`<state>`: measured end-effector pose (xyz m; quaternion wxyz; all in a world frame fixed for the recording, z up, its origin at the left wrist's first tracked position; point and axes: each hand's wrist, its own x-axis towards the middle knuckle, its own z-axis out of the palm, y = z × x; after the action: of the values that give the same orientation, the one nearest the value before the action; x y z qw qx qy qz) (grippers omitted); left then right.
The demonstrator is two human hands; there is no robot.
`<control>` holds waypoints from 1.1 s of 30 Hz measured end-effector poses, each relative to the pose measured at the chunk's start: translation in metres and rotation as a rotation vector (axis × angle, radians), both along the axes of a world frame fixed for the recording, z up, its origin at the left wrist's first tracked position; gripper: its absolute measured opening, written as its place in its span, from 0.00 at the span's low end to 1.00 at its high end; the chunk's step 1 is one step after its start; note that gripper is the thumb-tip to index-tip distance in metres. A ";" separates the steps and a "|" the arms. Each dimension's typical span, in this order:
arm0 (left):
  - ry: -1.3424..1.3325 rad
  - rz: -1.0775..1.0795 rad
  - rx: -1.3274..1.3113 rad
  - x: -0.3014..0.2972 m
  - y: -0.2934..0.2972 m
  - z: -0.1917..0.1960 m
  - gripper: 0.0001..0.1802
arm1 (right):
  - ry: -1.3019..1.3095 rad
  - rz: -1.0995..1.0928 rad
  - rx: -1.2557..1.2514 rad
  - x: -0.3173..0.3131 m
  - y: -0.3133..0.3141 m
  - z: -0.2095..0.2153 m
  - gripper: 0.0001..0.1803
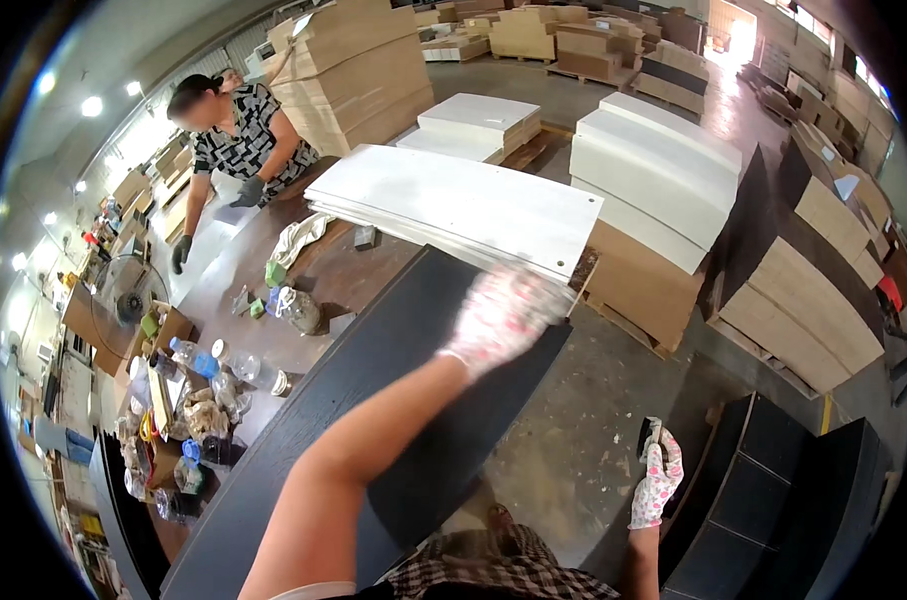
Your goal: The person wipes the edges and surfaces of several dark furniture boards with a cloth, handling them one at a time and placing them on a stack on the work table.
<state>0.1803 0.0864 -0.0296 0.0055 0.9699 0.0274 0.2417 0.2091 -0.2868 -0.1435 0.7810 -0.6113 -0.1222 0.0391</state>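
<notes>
My left hand (501,318), in a white glove with a pink pattern, is over the far right end of a long black panel (393,350). Its fingers are smeared by motion, so their grip cannot be made out. Just beyond it lies a stack of white panels (453,195) with small holes at the near end. Lower and to the right, over the floor, my right hand (657,485) wears a matching glove. Its fingers close on a small dark block (644,438) whose exact kind is unclear.
A brown table (273,260) holds a glass jar (298,310), plastic bottles (248,368) and a cloth (298,240). Across it leans a person in dark gloves (248,192). White board stacks (653,180) stand ahead; brown-edged stacks (808,300) and black panels (763,460) stand at right.
</notes>
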 end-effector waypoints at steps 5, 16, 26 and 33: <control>0.162 -0.174 -0.061 -0.059 -0.060 0.016 0.31 | -0.072 0.096 0.086 0.005 0.025 0.007 0.19; 0.342 0.278 -0.417 -0.390 -0.160 0.056 0.50 | -0.234 0.577 0.217 -0.091 0.162 0.110 0.21; -0.224 1.263 -0.070 -0.666 -0.299 0.031 0.26 | -0.237 0.898 -0.048 -0.270 0.218 0.134 0.19; -0.508 1.607 0.124 -0.900 -0.341 0.030 0.06 | -0.355 0.838 -0.088 -0.221 0.239 0.088 0.18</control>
<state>-0.7200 -0.2547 0.0007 -0.2152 0.5702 0.6936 0.3840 -0.0115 -0.0476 -0.0555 0.6379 -0.5391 -0.4890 0.2517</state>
